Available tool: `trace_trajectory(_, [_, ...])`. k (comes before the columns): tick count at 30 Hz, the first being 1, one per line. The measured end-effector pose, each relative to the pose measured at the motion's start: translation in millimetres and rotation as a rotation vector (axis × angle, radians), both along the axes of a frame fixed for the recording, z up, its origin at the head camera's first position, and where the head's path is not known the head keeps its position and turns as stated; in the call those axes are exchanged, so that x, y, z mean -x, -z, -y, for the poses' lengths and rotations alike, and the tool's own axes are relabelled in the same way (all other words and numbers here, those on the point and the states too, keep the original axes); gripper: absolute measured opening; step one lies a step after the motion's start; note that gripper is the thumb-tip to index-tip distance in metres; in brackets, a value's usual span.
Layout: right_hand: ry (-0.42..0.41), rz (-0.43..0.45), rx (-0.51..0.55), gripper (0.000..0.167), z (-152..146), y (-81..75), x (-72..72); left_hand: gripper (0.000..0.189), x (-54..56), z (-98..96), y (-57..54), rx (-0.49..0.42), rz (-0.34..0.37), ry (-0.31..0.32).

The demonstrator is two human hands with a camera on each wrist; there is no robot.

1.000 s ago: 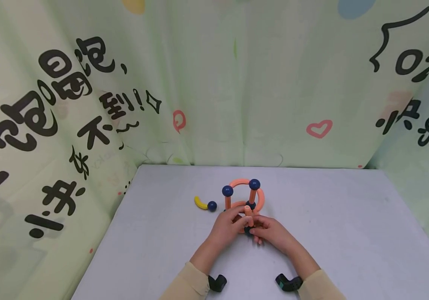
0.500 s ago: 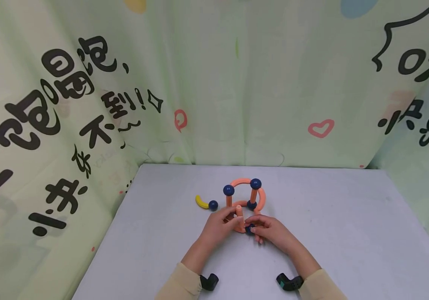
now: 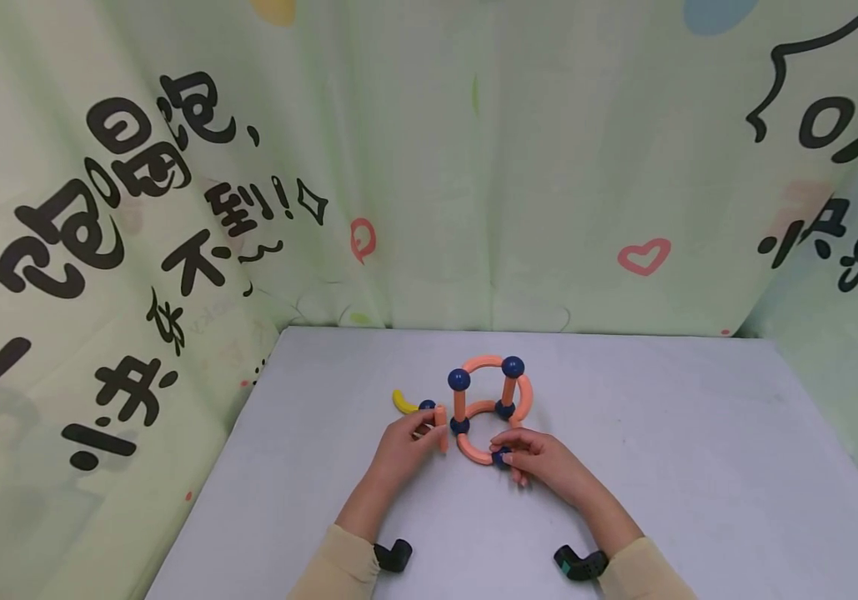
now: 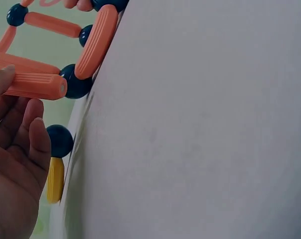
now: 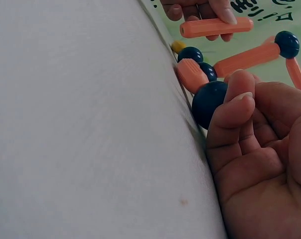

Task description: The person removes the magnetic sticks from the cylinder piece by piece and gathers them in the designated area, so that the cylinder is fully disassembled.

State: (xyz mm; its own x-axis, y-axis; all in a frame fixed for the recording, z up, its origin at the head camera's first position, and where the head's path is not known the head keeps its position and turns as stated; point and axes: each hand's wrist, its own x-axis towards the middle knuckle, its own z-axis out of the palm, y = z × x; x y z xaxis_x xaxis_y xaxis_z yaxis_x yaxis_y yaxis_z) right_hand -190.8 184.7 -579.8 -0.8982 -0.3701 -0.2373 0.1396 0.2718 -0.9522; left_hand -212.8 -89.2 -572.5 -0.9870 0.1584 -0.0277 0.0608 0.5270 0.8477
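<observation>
My left hand [image 3: 396, 448] pinches a straight orange magnetic rod [image 4: 38, 86] between thumb and fingers, upright in the head view. It is just left of a frame of orange rods and dark blue balls. At the frame's near side, my right hand [image 3: 544, 461] holds a dark blue ball [image 5: 209, 104] with its fingertips. A curved orange rod [image 3: 472, 451] leads from that ball to another blue ball [image 3: 459, 426] at the left. Two straight rods stand upright, topped by blue balls [image 3: 513, 367] joined by an arched rod [image 3: 484, 361].
Behind my left hand, a yellow curved rod [image 3: 403, 402] lies on the white table [image 3: 661, 433] with a blue ball [image 3: 426, 405] at its end. A printed pale green curtain [image 3: 429, 167] encloses the back and sides. Each wrist wears a black device [image 3: 580, 564].
My left hand has moved left with the straight orange rod, from close beside the right hand to outside the frame. The right hand stays at the near blue ball.
</observation>
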Motion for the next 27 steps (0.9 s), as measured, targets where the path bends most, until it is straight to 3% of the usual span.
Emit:
trace_trajectory(16, [0.012, 0.015, 0.002, 0.032, 0, -0.7, -0.8, 0.039, 9.5, 6.4, 6.9, 0.063, 0.045, -0.059])
trace_trajectory(27, [0.006, 0.012, 0.018, 0.030, -1, 1.1, 0.8, 0.040, 11.3, 6.2, 3.0, 0.084, 0.044, -0.028])
